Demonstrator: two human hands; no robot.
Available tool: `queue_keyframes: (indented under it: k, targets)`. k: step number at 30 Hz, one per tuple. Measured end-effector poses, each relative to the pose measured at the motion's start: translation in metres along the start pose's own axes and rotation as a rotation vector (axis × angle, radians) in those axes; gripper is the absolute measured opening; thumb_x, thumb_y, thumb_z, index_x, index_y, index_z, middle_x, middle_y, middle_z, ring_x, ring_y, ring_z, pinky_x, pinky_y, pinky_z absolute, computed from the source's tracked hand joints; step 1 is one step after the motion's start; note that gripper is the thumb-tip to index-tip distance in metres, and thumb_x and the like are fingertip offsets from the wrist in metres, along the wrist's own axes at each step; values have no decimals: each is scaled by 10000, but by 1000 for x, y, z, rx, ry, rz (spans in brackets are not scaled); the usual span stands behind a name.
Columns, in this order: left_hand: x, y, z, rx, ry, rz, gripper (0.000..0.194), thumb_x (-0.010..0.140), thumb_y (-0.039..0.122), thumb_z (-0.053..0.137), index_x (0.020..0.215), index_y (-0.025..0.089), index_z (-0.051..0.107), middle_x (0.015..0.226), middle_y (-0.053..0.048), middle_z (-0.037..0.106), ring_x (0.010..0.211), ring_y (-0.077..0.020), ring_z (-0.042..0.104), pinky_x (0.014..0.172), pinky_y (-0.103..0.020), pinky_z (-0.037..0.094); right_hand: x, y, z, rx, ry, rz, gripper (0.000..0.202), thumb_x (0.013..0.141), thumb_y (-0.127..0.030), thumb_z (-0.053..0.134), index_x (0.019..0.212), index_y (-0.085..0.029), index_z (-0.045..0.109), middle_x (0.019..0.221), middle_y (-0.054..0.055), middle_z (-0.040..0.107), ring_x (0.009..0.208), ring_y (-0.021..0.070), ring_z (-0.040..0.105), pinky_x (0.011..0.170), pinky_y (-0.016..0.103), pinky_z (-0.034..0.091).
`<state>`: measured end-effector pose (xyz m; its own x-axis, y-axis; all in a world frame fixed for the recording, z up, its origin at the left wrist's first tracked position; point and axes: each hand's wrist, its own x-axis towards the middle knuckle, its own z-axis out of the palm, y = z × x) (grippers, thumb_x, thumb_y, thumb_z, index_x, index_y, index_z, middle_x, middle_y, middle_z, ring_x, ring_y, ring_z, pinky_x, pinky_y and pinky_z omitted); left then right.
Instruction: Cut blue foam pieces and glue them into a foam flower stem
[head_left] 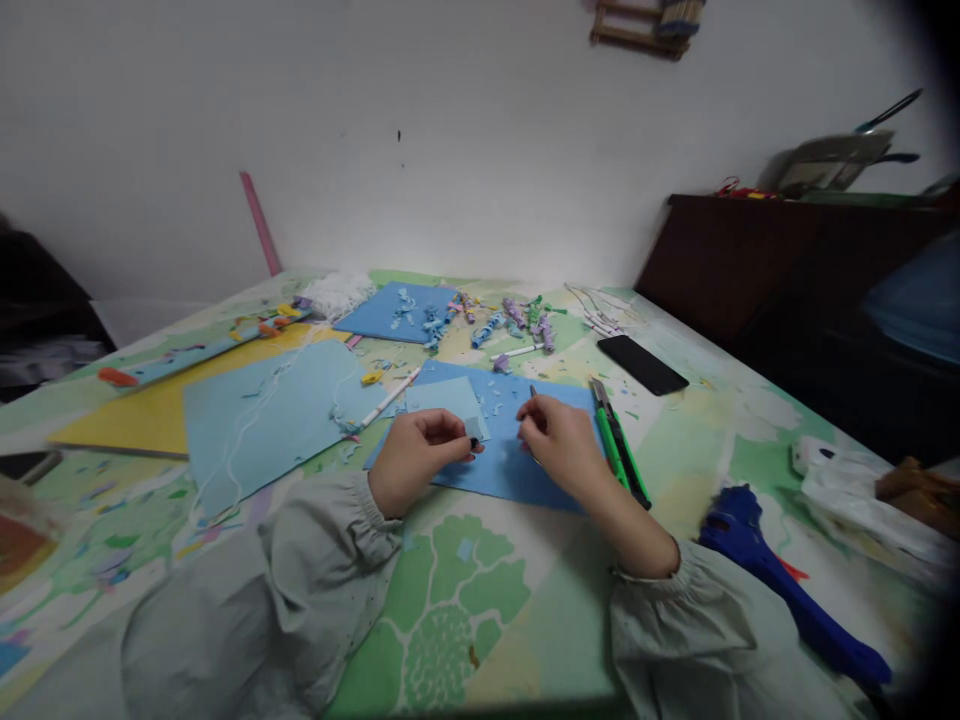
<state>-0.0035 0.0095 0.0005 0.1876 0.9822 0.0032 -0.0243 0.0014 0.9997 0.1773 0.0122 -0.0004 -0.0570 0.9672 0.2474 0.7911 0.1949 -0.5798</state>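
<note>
Over the front of a blue foam sheet (495,480), my left hand (424,452) pinches a small light-blue piece (474,428) between thumb and fingers. A light-blue square (442,396) lies on the sheet just behind that hand. My right hand (559,440) is closed above the sheet's right part, a thin dark tip (532,391) sticking up from its fingers; the rest of that tool is hidden. Small blue scraps are scattered between the hands. Beside my right hand lies a green cutter (621,445).
Light-blue (262,410) and yellow (127,420) sheets lie left, with white string. Curled foam pieces (487,330) and a blue sheet (390,308) sit at the back. A black phone (643,365), a dark blue tool (795,590) and a plastic bag (847,500) are right.
</note>
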Motion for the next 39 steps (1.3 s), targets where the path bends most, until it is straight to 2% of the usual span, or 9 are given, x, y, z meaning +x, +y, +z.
queue_keyframes:
  k: [3,5,10,14,17,22,26,31,39]
  targets:
    - [0,2,0,-160,-17,-63,237,554,169,745,588,142,512,647,-34,691,732,-190,697,637,-229,530,6,13,-7,-371,54,130,138,790,-184,520,888,-124,597,867,161,657,814,272,621,680,330,413]
    - [0,3,0,-229,-31,-106,262,551,169,754,595,140,497,667,-52,703,721,-192,700,620,-224,536,7,18,-8,-459,22,190,201,782,-225,563,940,-103,588,921,203,640,856,301,615,677,339,416]
    - [-1,4,-1,-216,-39,-170,241,589,174,743,652,135,513,581,-50,682,574,-163,679,505,-188,520,6,17,-11,-476,7,281,235,750,-266,593,912,-96,606,819,203,651,768,300,635,606,330,413]
    - [1,2,-2,-247,-12,-162,242,595,157,760,718,123,554,609,-47,691,586,-165,685,519,-185,537,5,14,-17,-468,24,345,311,708,-310,594,904,-68,604,795,203,654,760,318,636,583,329,403]
    - [4,-1,-2,-305,47,-169,224,613,111,751,778,99,600,656,-69,708,625,-176,696,545,-178,551,6,14,-20,-267,45,381,356,705,-294,580,991,-82,568,707,125,650,704,261,631,567,298,403]
    - [7,0,-5,-408,148,-160,96,697,41,672,784,66,640,683,-100,716,649,-180,701,566,-170,565,2,3,-15,417,-46,275,430,678,-317,638,1069,-178,529,650,-15,575,497,111,496,477,226,358]
    - [9,3,-7,-494,207,-151,80,733,3,619,787,45,661,698,-103,717,661,-175,703,589,-158,571,-7,-12,-9,691,-199,96,437,669,-489,640,951,-163,572,638,-30,484,510,89,392,456,212,304]
    - [8,5,-8,-511,209,-138,64,743,7,606,747,57,647,663,-101,713,636,-174,700,562,-159,566,-15,-16,-3,477,-236,-23,387,701,-534,605,653,-156,535,559,-38,396,539,89,334,473,209,247]
    - [4,4,-4,-434,118,-120,83,686,89,686,740,84,622,656,-64,702,618,-152,685,539,-166,549,-19,-22,0,352,-291,-48,437,733,-559,545,560,-167,459,504,-47,326,515,86,307,456,212,193]
